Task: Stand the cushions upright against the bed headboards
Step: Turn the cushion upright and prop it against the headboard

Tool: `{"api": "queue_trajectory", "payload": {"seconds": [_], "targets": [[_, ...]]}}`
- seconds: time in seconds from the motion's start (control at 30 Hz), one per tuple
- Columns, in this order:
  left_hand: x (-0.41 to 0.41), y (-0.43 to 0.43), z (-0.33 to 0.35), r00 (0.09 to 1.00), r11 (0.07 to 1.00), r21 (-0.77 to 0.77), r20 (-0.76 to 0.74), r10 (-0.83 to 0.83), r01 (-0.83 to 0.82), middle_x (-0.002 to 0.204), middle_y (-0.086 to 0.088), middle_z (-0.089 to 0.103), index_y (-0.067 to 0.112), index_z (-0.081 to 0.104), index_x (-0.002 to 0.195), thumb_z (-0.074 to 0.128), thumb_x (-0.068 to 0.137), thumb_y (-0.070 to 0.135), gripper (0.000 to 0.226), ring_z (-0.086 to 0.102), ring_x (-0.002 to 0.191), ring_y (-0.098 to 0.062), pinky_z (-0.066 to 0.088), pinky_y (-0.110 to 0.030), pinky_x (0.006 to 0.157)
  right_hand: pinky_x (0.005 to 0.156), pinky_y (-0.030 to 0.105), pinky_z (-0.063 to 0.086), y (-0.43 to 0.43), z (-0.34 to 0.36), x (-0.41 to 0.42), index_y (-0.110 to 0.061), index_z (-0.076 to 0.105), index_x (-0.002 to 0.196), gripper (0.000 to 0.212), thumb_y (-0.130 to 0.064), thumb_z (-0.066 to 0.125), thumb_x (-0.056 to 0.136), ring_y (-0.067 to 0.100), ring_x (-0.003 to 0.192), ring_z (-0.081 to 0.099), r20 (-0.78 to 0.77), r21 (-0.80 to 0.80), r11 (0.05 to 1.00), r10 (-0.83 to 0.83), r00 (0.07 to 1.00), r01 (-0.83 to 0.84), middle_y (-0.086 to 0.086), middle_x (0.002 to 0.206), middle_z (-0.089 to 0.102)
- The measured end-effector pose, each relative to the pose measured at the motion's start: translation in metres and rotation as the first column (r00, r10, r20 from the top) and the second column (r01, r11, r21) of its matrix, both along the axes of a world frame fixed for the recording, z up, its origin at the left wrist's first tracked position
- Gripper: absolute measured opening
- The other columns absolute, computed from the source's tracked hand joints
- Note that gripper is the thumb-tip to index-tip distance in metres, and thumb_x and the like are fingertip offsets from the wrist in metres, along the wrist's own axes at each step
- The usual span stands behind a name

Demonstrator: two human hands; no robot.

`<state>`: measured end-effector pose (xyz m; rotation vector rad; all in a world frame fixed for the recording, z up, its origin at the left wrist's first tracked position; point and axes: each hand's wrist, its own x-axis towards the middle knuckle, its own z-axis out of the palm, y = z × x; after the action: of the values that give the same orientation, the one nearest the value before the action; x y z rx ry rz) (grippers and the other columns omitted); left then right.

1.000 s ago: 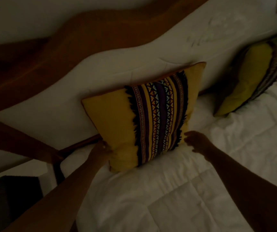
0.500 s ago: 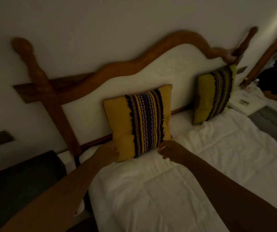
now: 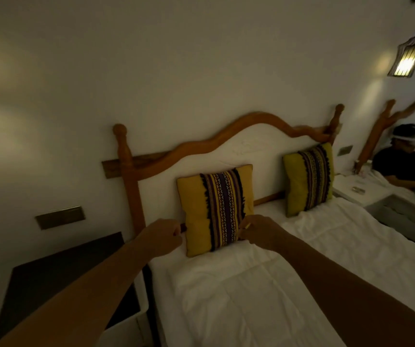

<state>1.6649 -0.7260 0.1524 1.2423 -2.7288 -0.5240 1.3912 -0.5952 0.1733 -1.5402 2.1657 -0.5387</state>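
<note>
A yellow cushion with a dark patterned band stands upright against the white padded headboard of the near bed. My left hand is curled into a fist just beside the cushion's lower left edge and holds nothing. The curled fingers of my right hand are at the cushion's lower right corner; the dim light hides whether they pinch the fabric. A second matching cushion leans upright against the same headboard farther right.
The white duvet covers the bed below my arms. A dark bedside table stands at the left and a white one at the right. Beyond that, another person sits on the neighbouring bed. A wall lamp glows at the upper right.
The view has pulled back and risen, showing the whole headboard. My left hand has come off the cushion's lower left corner. The cushion stays upright.
</note>
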Motion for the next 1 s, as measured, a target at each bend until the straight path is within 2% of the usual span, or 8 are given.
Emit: {"api": "queue_trajectory", "payload": {"seconds": [0.13, 0.2, 0.33, 0.53, 0.6, 0.73, 0.9, 1.0], "targets": [[0.014, 0.01, 0.017, 1.0, 0.997, -0.074, 0.03, -0.001, 0.004, 0.072, 0.013, 0.048, 0.018, 0.055, 0.087, 0.055, 0.092, 0.038, 0.02, 0.05, 0.067, -0.007, 0.036, -0.019, 0.055, 0.06, 0.02, 0.042, 0.005, 0.013, 0.01, -0.019, 0.066, 0.096, 0.025, -0.043, 0.064, 0.088, 0.004, 0.075, 0.057, -0.072, -0.026, 0.999, 0.02, 0.997, -0.022, -0.004, 0.089, 0.063], [0.018, 0.014, 0.022, 0.999, 0.997, -0.074, 0.041, -0.004, 0.007, 0.079, 0.009, 0.055, 0.015, 0.06, 0.095, 0.053, 0.093, 0.039, 0.024, 0.051, 0.073, -0.009, 0.033, -0.018, 0.055, 0.06, 0.02, 0.041, 0.006, 0.016, 0.011, -0.024, 0.064, 0.095, 0.022, -0.045, 0.063, 0.088, 0.003, 0.077, 0.056, -0.08, -0.042, 0.999, 0.022, 0.997, -0.026, -0.008, 0.088, 0.06], [0.025, 0.022, 0.025, 0.998, 0.994, -0.098, 0.046, 0.043, -0.038, 0.113, -0.006, 0.064, 0.013, 0.059, 0.114, 0.052, 0.094, 0.042, 0.036, 0.058, 0.095, -0.018, 0.046, -0.028, 0.076, 0.069, 0.026, 0.045, 0.006, 0.016, 0.014, -0.025, 0.061, 0.098, 0.021, -0.045, 0.062, 0.089, 0.014, 0.088, 0.06, -0.107, -0.024, 0.998, 0.053, 0.993, -0.056, -0.002, 0.097, 0.062], [0.029, 0.03, 0.023, 0.994, 0.979, -0.181, 0.045, 0.103, -0.093, 0.139, -0.006, 0.051, 0.015, 0.042, 0.14, 0.043, 0.098, 0.046, 0.052, 0.049, 0.125, -0.023, 0.04, -0.032, 0.101, 0.071, 0.027, 0.046, 0.011, 0.011, 0.019, -0.02, 0.056, 0.116, 0.041, -0.052, 0.059, 0.09, 0.013, 0.09, 0.058, -0.171, -0.141, 0.987, 0.048, 0.984, -0.072, -0.005, 0.1, 0.061], [0.028, 0.033, 0.023, 0.993, 0.976, -0.197, 0.06, 0.102, -0.089, 0.139, -0.007, 0.052, 0.015, 0.042, 0.14, 0.042, 0.099, 0.046, 0.052, 0.05, 0.125, -0.023, 0.041, -0.033, 0.103, 0.072, 0.027, 0.046, 0.013, 0.008, 0.019, -0.019, 0.056, 0.113, 0.041, -0.053, 0.058, 0.09, 0.013, 0.089, 0.057, -0.178, -0.138, 0.986, 0.064, 0.982, -0.09, -0.005, 0.096, 0.058], [0.026, 0.038, 0.02, 0.992, 0.977, -0.199, 0.092, 0.092, -0.072, 0.126, -0.006, 0.059, 0.016, 0.048, 0.13, 0.043, 0.097, 0.048, 0.046, 0.057, 0.111, -0.022, 0.047, -0.032, 0.091, 0.075, 0.029, 0.049, 0.016, 0.004, 0.016, -0.018, 0.056, 0.116, 0.043, -0.053, 0.057, 0.091, 0.015, 0.092, 0.058, -0.168, -0.091, 0.992, 0.068, 0.984, -0.084, 0.001, 0.106, 0.063], [0.016, 0.027, 0.012, 0.989, 0.984, -0.173, 0.133, 0.068, -0.045, 0.111, -0.004, 0.063, 0.017, 0.053, 0.113, 0.044, 0.095, 0.047, 0.036, 0.059, 0.097, -0.02, 0.05, -0.033, 0.083, 0.088, 0.033, 0.052, 0.009, -0.004, 0.001, -0.016, 0.058, 0.124, 0.041, -0.044, 0.059, 0.093, 0.022, 0.103, 0.062, -0.135, -0.031, 0.998, 0.045, 0.99, -0.049, 0.006, 0.117, 0.066], [0.005, 0.004, 0.001, 0.987, 0.99, -0.136, 0.154, 0.046, -0.025, 0.107, -0.004, 0.063, 0.016, 0.055, 0.111, 0.044, 0.095, 0.046, 0.035, 0.059, 0.091, -0.018, 0.048, -0.03, 0.077, 0.087, 0.032, 0.052, -0.006, -0.012, -0.011, -0.014, 0.059, 0.125, 0.042, -0.042, 0.06, 0.093, 0.022, 0.102, 0.063, -0.123, 0.009, 0.999, 0.042, 0.991, -0.041, 0.007, 0.118, 0.066]]}}
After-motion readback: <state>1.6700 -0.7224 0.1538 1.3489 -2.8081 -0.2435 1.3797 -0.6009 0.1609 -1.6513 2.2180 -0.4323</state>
